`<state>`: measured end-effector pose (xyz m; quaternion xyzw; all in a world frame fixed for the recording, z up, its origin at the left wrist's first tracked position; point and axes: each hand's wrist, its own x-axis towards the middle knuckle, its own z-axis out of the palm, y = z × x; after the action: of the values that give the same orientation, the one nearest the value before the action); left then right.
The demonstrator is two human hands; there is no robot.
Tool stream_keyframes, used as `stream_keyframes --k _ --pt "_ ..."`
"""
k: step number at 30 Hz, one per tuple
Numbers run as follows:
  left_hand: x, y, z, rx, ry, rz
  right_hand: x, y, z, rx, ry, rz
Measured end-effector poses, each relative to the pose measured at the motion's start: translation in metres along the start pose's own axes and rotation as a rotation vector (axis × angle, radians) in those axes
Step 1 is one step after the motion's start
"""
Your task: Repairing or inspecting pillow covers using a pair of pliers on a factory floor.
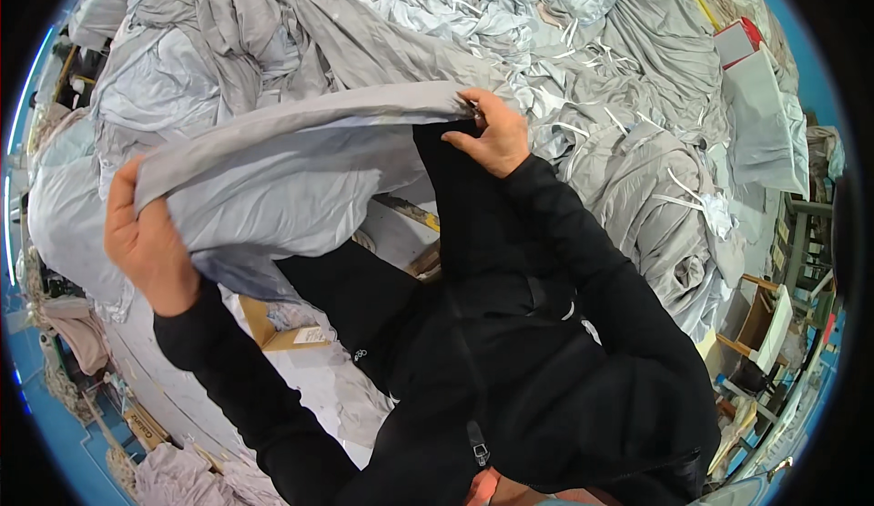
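Observation:
A length of light grey fabric (300,119) stretches between my two hands, its folded edge bowed upward and its paler side hanging below. My left hand (150,247) is closed around the left end of that edge, the fabric passing between thumb and fingers. At the right end, my right hand (501,135) has its curled fingers at the fabric's end, with the thumb held apart below. Something small and dark shows at those fingertips; what it is I cannot make out. The lower part of the fabric drapes by my black-clad legs.
Heaps of crumpled grey fabric (228,24) with white ties spread across the far side and down the right (655,206). An opened cardboard box (282,328) lies on the pale floor at the left. Wooden stools or frames (765,319) stand at the far right.

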<state>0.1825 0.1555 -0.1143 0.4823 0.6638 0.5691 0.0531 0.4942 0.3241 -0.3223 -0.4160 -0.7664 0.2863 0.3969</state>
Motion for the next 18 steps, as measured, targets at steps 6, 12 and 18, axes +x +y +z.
stream_keyframes --k 6,12,18 --pt "-0.002 0.032 -0.077 0.146 0.260 -0.032 0.023 0.029 0.031 -0.211 0.153 -0.042" --pt "-0.008 0.023 -0.163 0.478 0.502 0.024 0.047 0.067 0.013 -0.148 0.322 -0.052" --pt "-0.054 -0.007 -0.242 0.471 0.640 -0.146 0.069 0.029 -0.084 -0.014 0.488 -0.148"
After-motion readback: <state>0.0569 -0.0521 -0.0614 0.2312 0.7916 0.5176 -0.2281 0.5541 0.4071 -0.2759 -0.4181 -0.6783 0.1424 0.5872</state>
